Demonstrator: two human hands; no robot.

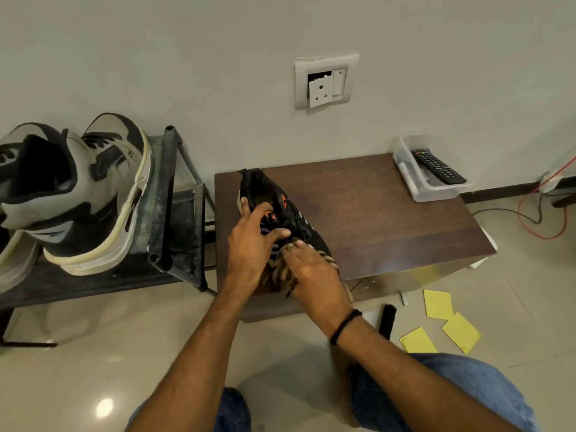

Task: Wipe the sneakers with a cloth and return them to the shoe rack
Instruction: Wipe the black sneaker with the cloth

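A black sneaker with orange marks [265,194] lies on a low brown table [389,219], heel toward the wall. My left hand [252,241] grips its upper near the laces, thumb and fingers curled around it. My right hand [311,272] presses a brown striped cloth [280,275] against the toe end, which is mostly hidden under the hand and cloth. A dark metal shoe rack [174,213] stands to the left, carrying a grey-and-black high-top sneaker [87,194] on its top shelf.
A clear plastic tray [436,194] with a black remote [439,166] sits at the table's back right corner. Yellow paper sheets [439,304] and a black brush [388,319] lie on the tiled floor at right. Red and black cables [536,219] run along the floor. A wall socket [325,82] is above.
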